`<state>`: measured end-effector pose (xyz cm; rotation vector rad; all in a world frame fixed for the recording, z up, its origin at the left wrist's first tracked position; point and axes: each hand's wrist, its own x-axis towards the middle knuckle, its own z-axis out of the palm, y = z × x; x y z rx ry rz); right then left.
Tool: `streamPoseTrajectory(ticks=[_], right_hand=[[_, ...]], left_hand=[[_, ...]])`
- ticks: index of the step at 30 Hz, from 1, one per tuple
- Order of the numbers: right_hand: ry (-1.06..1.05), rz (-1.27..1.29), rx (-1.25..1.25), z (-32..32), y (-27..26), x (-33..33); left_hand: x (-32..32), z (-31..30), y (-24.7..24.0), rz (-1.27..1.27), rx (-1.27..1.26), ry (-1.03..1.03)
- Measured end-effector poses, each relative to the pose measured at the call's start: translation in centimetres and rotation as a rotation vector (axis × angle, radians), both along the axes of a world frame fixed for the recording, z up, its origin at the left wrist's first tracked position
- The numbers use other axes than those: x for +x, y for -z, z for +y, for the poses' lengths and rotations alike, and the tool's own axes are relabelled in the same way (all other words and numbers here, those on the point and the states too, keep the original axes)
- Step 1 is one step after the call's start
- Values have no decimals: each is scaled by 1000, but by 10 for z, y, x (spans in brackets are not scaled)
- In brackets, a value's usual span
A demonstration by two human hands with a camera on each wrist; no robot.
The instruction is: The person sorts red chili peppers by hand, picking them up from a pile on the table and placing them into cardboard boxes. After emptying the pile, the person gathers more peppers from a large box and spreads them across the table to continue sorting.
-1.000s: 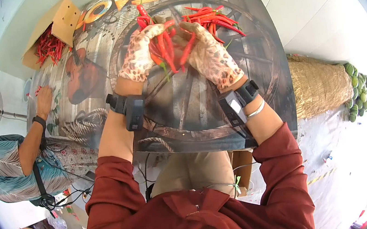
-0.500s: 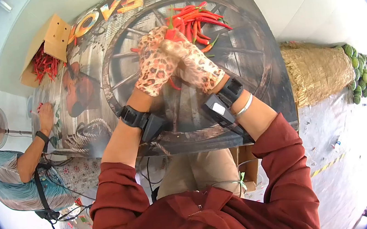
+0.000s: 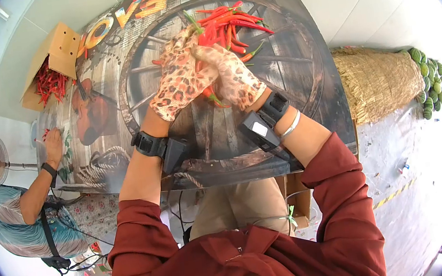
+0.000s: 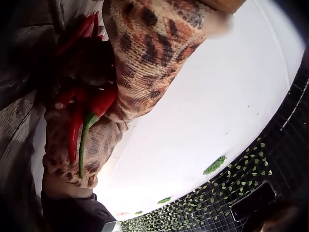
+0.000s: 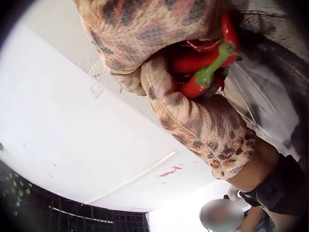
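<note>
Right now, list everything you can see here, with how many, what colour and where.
chillies: many, red with green stems, gripped between both hands over the table
table: one, dark wood-and-wheel print, under the hands
box: one, brown cardboard, by the table's far left corner, more red chillies inside
straw bundle: one, tan, right of the table
melons: a pile, green, far right
other person: one, patterned top, left side, a hand on the table
sleeves: two, dark red, bottom
left hand: one, leopard-print glove, grips the chillies
right hand: one, leopard-print glove, grips the chillies
</note>
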<state>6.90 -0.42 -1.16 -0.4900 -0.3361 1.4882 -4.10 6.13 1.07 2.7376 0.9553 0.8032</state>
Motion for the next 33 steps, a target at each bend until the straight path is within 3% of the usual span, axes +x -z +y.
streamPoseTrajectory(ticks=[6, 13, 14, 15, 16, 17, 19, 20, 21, 23, 24, 25, 31, 32, 33], right_hand=[[-52, -64, 124, -4, 7, 10], [-107, -193, 20, -6, 7, 19], [-92, -177, 26, -8, 3, 21], [-70, -161, 25, -13, -9, 20], [92, -190, 34, -18, -17, 18], [84, -388, 23, -27, -15, 32], [220, -580, 234, -33, 6, 55], [261, -581, 183, -57, 3, 63], [295, -531, 108, -81, -10, 70], [401, -415, 48, -124, -22, 81], [436, -384, -25, -149, -19, 91], [466, -351, -90, -177, -19, 103], [725, -87, -18, -334, 11, 138], [732, -88, -23, -352, 25, 143], [834, -201, -109, -369, 43, 148]], left_hand=[[-5, -1, -4, -49, -75, 15], [-16, -25, -16, -256, -234, 35], [-18, -38, -21, -257, -239, 44], [-19, -64, -33, -324, -219, -95], [-21, -93, -43, -385, -207, -226], [-21, -115, -44, -434, -205, -350], [-53, -121, -25, -362, -380, -215], [-63, -126, -16, -312, -512, -116], [-58, -150, -24, -205, -366, -95], [-81, -143, 25, -253, -400, -26], [-78, -148, 24, -166, -592, -90], [-78, -153, 27, -157, -616, -71], [-84, -158, 38, 181, 165, 212], [-75, -159, 38, 28, 43, 206], [-72, -162, 35, 53, -13, 140]])
